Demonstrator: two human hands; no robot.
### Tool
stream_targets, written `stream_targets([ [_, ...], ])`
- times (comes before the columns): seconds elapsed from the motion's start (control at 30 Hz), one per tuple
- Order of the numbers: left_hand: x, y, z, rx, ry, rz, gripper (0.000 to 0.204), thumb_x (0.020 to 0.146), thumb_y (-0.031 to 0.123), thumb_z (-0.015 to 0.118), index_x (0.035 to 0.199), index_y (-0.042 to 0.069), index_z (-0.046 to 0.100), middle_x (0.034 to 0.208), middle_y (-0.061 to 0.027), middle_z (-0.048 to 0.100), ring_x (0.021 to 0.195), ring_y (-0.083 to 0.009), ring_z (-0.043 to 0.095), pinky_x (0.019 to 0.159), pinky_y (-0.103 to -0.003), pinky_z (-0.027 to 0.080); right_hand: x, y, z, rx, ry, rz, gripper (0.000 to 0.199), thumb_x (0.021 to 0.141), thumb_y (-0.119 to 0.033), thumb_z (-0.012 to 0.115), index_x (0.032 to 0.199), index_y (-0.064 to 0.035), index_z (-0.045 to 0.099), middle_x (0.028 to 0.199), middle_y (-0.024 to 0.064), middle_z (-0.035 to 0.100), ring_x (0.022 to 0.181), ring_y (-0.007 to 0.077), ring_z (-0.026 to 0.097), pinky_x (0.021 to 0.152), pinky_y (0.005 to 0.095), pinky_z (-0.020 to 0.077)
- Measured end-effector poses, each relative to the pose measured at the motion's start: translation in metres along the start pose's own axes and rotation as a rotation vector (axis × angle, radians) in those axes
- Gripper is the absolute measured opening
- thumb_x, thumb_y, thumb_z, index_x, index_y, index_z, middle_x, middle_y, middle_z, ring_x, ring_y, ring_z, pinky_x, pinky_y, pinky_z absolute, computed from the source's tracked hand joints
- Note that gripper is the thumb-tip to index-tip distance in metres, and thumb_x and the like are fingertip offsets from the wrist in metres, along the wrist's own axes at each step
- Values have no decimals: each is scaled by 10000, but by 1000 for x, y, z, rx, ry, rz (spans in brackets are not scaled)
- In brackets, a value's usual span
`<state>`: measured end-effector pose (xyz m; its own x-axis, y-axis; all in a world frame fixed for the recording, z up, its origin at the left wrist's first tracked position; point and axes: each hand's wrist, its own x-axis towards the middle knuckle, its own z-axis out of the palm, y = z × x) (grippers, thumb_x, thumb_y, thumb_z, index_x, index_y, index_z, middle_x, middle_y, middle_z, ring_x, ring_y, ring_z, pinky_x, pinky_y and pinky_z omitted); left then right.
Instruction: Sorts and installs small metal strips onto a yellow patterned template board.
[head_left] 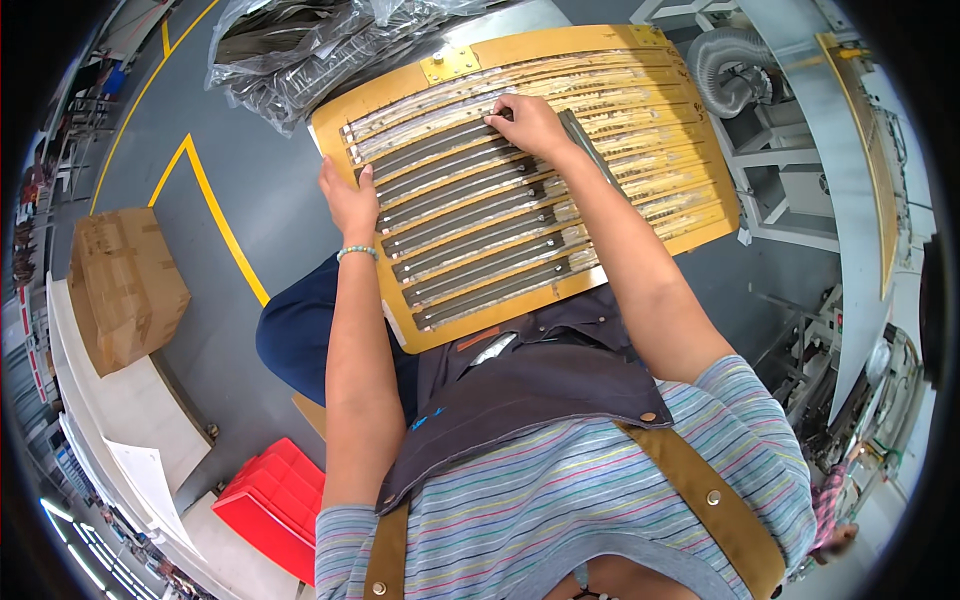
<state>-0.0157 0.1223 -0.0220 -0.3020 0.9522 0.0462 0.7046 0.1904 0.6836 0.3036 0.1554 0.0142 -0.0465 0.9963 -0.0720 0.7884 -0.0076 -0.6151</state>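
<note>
A curved yellow-brown board (722, 190) with long parallel slots lies tilted in front of me. Dark grey strips (450, 228) fill the left portion of several slots; the upper slots and the right side show pale, streaked surfaces. At the board's left edge is my left hand (350, 205), its thumb on top by the strip ends and its fingers around the rim. Over the upper middle, my right hand (530, 125) pinches the end of the uppermost grey strip (430, 148); its fingertips partly hide that end. Loose grey strips (588, 145) lie crosswise beside my right forearm.
Clear plastic bags of dark pieces (310, 60) sit beyond the board. A brass-coloured hinge plate (450, 66) is on its far edge. To the right are a flexible duct (725, 75) and white framing (785, 150). A cardboard box (125, 285) and red bin (275, 500) stand left.
</note>
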Motion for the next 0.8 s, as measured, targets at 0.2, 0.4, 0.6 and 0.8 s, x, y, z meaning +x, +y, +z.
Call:
stream_targets([
  [0.2, 0, 4, 1, 3, 4, -34, 795, 918, 300, 731, 1547, 6, 344, 1556, -160, 399, 1376, -367, 482, 1109, -440, 435, -3, -4, 7, -64, 81, -25, 227, 871, -348, 735, 935, -131, 723, 809, 127, 724, 798, 360, 692, 707, 473, 541],
  [0.4, -3, 7, -2, 47, 15, -35, 792, 925, 313, 718, 1553, 13, 339, 1557, -156, 398, 1358, -368, 502, 1089, -450, 450, -5, -8, 5, -59, 65, -21, 212, 874, -333, 731, 927, -128, 718, 806, 124, 728, 801, 363, 697, 718, 474, 546],
  [0.6, -8, 20, -6, 78, 1, -88, 785, 941, 341, 697, 1560, 20, 338, 1526, -163, 426, 1354, -361, 501, 1099, -447, 437, -6, -9, 7, -88, 80, -12, 214, 879, -332, 730, 938, -126, 716, 804, 136, 726, 806, 368, 699, 722, 482, 549],
  [0.8, -9, 19, -4, 92, 10, -85, 772, 949, 343, 682, 1562, 25, 337, 1536, -159, 421, 1357, -360, 499, 1091, -453, 441, -7, -9, 12, -121, 117, -29, 199, 885, -312, 720, 940, -121, 704, 800, 149, 722, 790, 378, 700, 710, 495, 550],
])
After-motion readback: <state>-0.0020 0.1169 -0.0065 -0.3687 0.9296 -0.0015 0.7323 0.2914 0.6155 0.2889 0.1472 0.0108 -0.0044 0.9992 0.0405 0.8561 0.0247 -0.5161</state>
